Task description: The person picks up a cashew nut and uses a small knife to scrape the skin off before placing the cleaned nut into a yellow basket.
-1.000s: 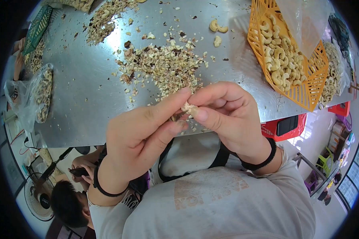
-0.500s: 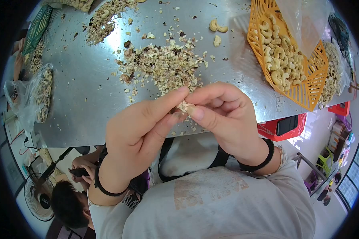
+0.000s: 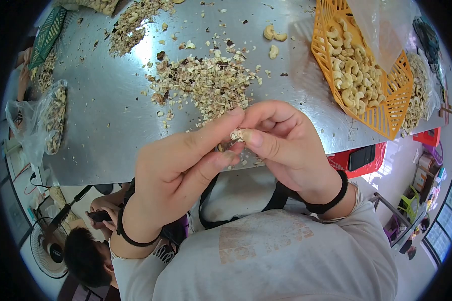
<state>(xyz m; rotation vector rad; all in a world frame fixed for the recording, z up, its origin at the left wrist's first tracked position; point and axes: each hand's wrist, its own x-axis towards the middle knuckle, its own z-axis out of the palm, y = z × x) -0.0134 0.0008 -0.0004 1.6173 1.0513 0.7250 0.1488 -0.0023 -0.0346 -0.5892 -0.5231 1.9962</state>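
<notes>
Fingertip to fingertip, my two hands meet over the table's near edge. My right hand [image 3: 291, 150] pinches a small pale cashew nut [image 3: 237, 135] with reddish skin bits between thumb and forefinger. My left hand [image 3: 178, 165] is closed from the other side, thumb and forefinger at the nut; a small dark, shiny bit shows between them, too hidden to name. Just beyond lies a heap of nut skins and crumbs [image 3: 206, 83]. Several peeled cashews [image 3: 354, 75] fill an orange plastic basket [image 3: 331, 83] at the right.
Loose cashews [image 3: 274, 34] lie on the metal table [image 3: 110, 145]. Plastic bags of pieces stand left [image 3: 55, 118] and right [image 3: 419, 90]. A green basket [image 3: 47, 37] is at far left. A phone [image 3: 361, 158] rests on a red stool [image 3: 341, 161]. Another person [image 3: 88, 256] sits lower left near a fan [image 3: 47, 248].
Both hands have shifted slightly right, and the right wrist has turned a little. The nut has moved slightly right between the fingertips, with more of the gap below it showing.
</notes>
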